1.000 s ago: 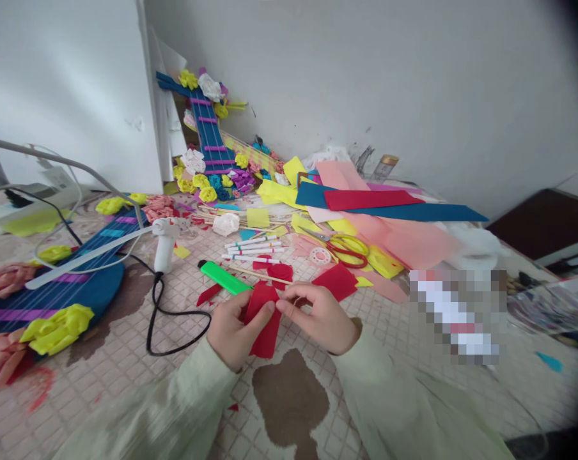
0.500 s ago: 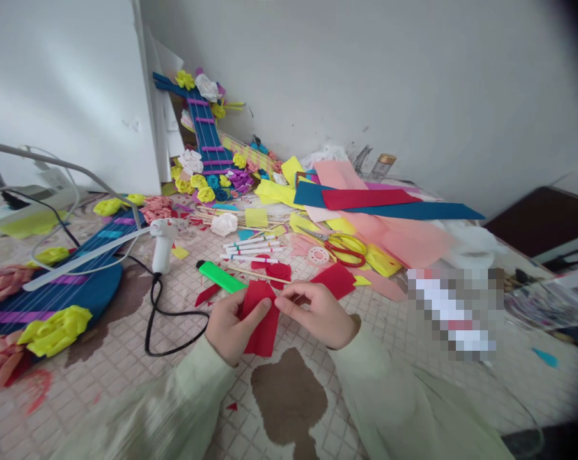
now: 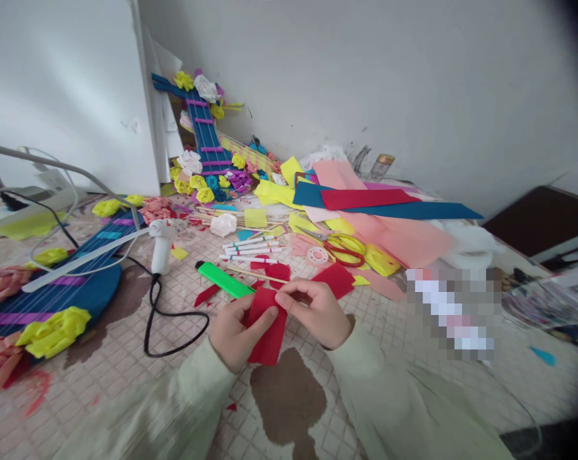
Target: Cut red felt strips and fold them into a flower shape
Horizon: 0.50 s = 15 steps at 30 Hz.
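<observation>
A red paper strip (image 3: pixel 268 345), probably crepe paper, is held up above the table in front of me. My left hand (image 3: pixel 232 333) is closed on its left side, with the thumb lying across the front. At the strip's upper right corner, the thumb and index finger of my right hand (image 3: pixel 319 313) pinch the edge. Just behind the left fingers lies a bright green utility knife (image 3: pixel 224 280) with a black end. A thin wooden stick (image 3: pixel 257 274) and red paper scraps (image 3: pixel 277 273) are beyond the hands.
Scissors (image 3: pixel 344 249) with red and yellow handles lie behind my right hand, near several markers (image 3: pixel 250 246). A white glue gun (image 3: pixel 161 246) with a black cord stands at left. Flower-trimmed blue paper guitars (image 3: pixel 207 131) and coloured paper strips (image 3: pixel 442 209) fill the back.
The red strip has shifted slightly right and tilted, its top leaning right. The left hand moved a little right with it, and the right fingertips now meet its upper corner.
</observation>
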Available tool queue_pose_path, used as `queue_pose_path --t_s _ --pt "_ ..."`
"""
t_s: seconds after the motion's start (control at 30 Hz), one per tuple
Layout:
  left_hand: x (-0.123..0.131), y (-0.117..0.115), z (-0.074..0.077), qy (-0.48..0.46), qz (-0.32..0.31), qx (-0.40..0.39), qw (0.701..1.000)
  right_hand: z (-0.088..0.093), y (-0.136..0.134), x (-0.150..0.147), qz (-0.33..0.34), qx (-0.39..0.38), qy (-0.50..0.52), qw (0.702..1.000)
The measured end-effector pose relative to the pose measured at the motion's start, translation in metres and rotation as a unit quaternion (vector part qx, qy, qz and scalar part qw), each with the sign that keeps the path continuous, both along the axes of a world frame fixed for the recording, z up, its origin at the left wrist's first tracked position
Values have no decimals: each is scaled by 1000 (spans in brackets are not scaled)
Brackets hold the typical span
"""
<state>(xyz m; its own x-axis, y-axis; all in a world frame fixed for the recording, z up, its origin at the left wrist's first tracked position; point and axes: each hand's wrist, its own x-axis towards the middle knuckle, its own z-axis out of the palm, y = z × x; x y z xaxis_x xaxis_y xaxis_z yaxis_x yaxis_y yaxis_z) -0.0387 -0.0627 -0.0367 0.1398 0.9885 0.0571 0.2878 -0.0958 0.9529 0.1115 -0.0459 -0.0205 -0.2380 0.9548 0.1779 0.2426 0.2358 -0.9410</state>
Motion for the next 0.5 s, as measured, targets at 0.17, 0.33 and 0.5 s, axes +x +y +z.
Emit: queue_pose_path --t_s 0.17,0.33,0.5 --pt "-1 1 1 10 5 4 1000 -2 -1 -2 3 -20 26 999" --pt "0 -1 9 -5 14 19 1000 -3 -1 -2 1 -41 25 999" --pt "1 -1 11 -61 18 21 998 1 0 -1 -4 -69 29 997"
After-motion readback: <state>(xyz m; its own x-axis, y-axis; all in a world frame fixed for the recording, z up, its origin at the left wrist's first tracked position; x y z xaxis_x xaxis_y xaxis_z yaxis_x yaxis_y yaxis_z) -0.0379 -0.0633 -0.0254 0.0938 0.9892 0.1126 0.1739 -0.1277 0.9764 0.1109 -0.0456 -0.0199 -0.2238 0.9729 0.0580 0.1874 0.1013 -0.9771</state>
